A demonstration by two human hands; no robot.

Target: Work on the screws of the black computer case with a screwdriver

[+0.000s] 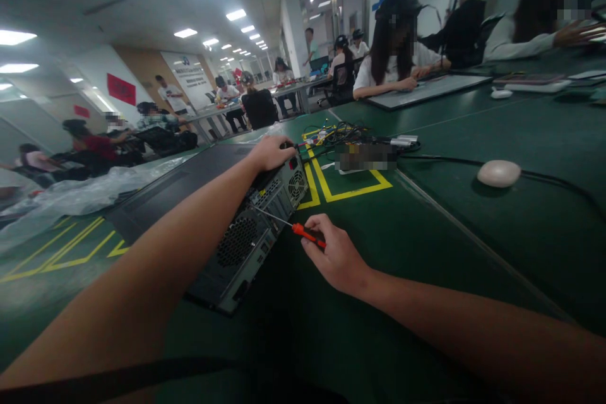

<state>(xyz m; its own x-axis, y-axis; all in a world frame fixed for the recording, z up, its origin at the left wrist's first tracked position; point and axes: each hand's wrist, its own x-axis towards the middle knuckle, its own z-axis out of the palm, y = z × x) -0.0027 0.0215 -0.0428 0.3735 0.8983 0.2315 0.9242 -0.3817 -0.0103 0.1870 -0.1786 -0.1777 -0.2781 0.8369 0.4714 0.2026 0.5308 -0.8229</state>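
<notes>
A black computer case (pixel 189 177) lies on the green table with its grey metal back panel (pixel 277 205) facing me. The panel shows a honeycomb vent, slots and a small round fan grille. My left hand (pixel 272 153) reaches across the case and grips its far upper edge, near the fan grille; its fingertips are partly hidden. In my right hand (pixel 335 252) is a screwdriver (pixel 305 231) with a red and black handle, fingers closed round it. Its thin shaft points left, and the tip is at the panel above the honeycomb vent. Contact with a screw cannot be made out.
Beyond the case lies a tangle of black cables (pixel 353 134) beside a blurred-out object. A white mouse (pixel 499 173) sits at the right by a black cable. Crumpled clear plastic (pixel 89 192) lies at the left. Across the table a person (pixel 392 50) leans over a flat panel (pixel 428 91).
</notes>
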